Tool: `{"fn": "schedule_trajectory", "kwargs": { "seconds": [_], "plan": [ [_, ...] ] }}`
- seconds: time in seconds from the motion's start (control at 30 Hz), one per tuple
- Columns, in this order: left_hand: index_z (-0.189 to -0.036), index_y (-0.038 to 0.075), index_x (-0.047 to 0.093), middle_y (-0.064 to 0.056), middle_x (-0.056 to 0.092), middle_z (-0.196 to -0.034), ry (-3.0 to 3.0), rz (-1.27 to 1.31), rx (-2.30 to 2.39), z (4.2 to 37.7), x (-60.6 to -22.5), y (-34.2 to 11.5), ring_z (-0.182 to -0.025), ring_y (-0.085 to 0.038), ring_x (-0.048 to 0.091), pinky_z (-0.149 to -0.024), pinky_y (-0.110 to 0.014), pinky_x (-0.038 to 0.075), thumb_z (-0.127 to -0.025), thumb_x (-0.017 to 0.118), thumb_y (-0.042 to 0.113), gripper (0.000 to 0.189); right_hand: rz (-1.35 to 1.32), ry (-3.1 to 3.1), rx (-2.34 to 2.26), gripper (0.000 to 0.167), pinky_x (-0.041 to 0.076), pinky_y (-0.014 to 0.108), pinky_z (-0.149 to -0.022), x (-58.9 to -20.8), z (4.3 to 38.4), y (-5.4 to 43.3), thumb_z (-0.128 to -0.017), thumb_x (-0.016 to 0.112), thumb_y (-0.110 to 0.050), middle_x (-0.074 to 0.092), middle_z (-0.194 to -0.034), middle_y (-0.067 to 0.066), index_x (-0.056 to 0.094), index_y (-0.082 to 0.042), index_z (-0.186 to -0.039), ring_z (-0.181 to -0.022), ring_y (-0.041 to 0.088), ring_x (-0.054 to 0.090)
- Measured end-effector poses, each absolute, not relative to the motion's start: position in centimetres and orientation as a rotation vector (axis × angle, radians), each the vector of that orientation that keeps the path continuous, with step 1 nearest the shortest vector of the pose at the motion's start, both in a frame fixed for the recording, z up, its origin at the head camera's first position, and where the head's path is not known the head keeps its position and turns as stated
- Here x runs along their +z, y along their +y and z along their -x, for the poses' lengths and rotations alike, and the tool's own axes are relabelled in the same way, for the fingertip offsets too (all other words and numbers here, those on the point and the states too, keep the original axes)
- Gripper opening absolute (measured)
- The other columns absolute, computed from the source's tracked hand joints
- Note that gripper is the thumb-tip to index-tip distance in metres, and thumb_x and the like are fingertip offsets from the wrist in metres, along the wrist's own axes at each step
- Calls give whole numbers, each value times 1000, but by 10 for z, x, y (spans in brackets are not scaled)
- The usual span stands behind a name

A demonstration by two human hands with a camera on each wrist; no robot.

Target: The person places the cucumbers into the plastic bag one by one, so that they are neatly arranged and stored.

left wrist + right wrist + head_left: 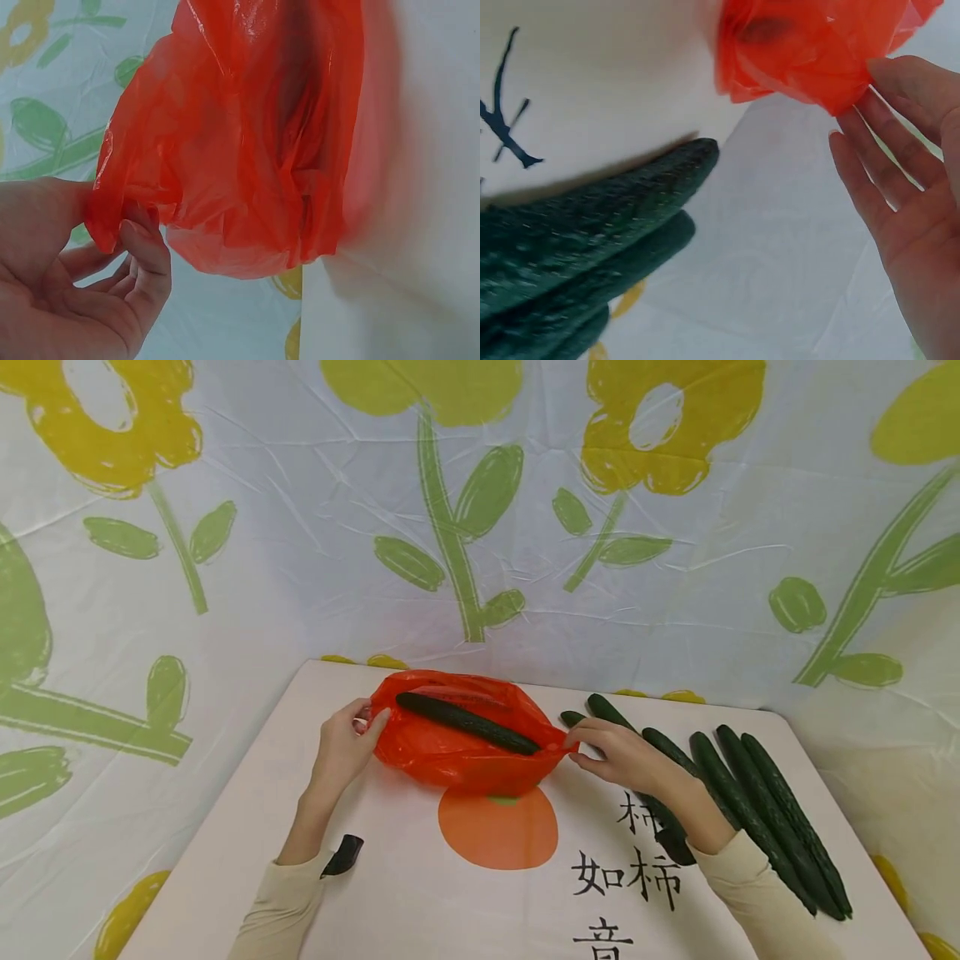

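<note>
A red plastic bag (427,760) lies at the far middle of the table with its mouth spread upward. One dark green cucumber (468,724) shows inside it, slanting from upper left to lower right. My left hand (347,747) pinches the bag's left edge between thumb and fingers, which the left wrist view shows close up. At the opposite end, my right hand (618,753) pinches the bag's right edge with thumb and fingertips. Several cucumbers (772,810) lie side by side to the right, some partly hidden under the right hand and forearm.
The pale table (390,893) bears a printed orange persimmon (498,831) and black characters (626,881). A white cloth with yellow flowers and green leaves (300,527) hangs behind the table's far edge.
</note>
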State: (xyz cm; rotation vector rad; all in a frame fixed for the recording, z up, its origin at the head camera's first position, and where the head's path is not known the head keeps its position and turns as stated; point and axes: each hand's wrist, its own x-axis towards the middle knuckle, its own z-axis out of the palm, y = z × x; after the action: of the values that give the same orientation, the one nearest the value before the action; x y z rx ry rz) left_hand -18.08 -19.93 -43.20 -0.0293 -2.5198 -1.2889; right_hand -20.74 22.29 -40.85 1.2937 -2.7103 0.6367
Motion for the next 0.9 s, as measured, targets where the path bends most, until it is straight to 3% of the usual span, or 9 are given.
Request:
{"fn": "schedule_trajectory", "kwargs": {
  "seconds": [0.27,0.9],
  "plan": [
    [-121,-7,67,-22,67,-100,-2537,12,-1317,183,-436,-202,-84,-31,60,-65,-16,49,-98,70,15,32,-1242,-2577,821,27,58,36,-85,-423,204,238,-90,75,3,68,-118,8,71,-2,-116,-102,20,65],
    [-132,-9,61,-24,67,-110,-2567,-11,-1420,183,-437,-205,-98,-34,61,-72,-12,49,-100,68,17,41,-870,-2592,762,36,52,52,-86,-459,193,288,-90,75,3,65,-121,15,65,3,-124,-110,35,63]
  ]
}}
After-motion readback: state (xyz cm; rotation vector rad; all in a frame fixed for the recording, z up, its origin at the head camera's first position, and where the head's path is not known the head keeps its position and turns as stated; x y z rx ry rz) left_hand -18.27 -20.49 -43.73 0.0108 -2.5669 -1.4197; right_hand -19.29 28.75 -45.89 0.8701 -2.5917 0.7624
